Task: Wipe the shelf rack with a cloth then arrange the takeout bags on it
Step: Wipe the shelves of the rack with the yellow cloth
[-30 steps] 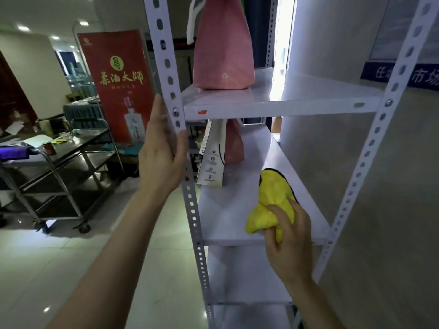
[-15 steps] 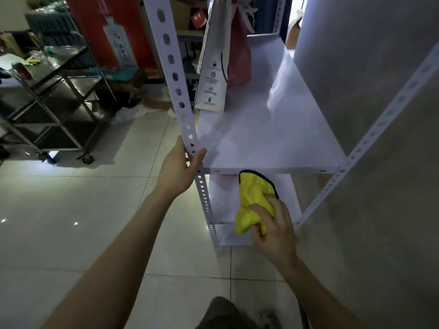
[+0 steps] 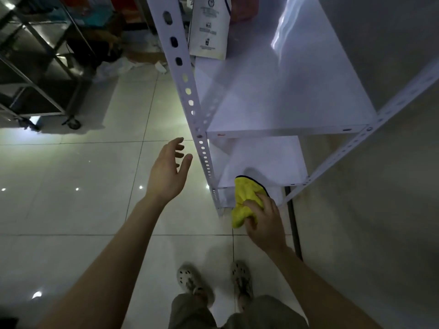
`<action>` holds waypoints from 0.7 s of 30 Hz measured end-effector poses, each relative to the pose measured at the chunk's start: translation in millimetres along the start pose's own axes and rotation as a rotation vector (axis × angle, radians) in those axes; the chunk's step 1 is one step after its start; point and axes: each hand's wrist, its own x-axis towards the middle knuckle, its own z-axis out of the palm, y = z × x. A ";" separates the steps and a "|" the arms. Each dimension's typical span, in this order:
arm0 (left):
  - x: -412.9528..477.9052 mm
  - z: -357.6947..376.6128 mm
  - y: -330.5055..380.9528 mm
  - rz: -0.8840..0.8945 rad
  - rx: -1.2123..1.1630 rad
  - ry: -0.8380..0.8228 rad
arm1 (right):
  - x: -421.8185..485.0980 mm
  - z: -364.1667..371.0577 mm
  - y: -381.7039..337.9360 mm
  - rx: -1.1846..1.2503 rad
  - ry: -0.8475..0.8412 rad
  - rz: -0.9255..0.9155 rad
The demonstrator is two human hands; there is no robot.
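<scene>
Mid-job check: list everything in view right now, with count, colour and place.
shelf rack: 1, white, centre to right
white paper takeout bag: 1, white with dark print, back left of the upper shelf
red bag: 1, red, just behind the white bag, mostly cut off
yellow cloth: 1, yellow with dark edging, at the front edge of the lower shelf
steel trolley: 1, grey metal, on wheels, upper left
floor: pale glossy tiles, left and bottom
clogs: 2, grey-beige, bottom centre
left hand: 1, open, beside the rack, not touching it
right hand: 1, grips the cloth
</scene>
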 end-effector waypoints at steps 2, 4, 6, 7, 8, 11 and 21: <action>-3.8 3.0 -14.6 -0.004 0.018 -0.042 | -4.9 10.9 -1.7 -0.011 -0.019 0.023; -6.4 8.1 -28.7 0.004 0.030 -0.087 | -12.3 22.9 -4.1 -0.017 -0.016 0.055; -8.7 13.9 -40.8 0.015 0.032 -0.139 | -18.6 31.7 -10.8 -0.030 0.005 0.091; -9.8 16.6 -47.5 0.023 0.023 -0.167 | -21.4 35.2 -15.3 -0.035 0.019 0.112; -11.5 18.2 -53.9 0.033 0.014 -0.186 | -22.8 37.9 -19.8 -0.039 0.029 0.127; -22.0 16.5 -71.9 0.057 0.003 -0.200 | -12.6 42.2 -30.0 -0.053 0.078 0.145; -4.2 -28.9 -45.5 0.146 -0.074 -0.156 | 18.7 -71.2 -130.4 0.000 0.734 -0.082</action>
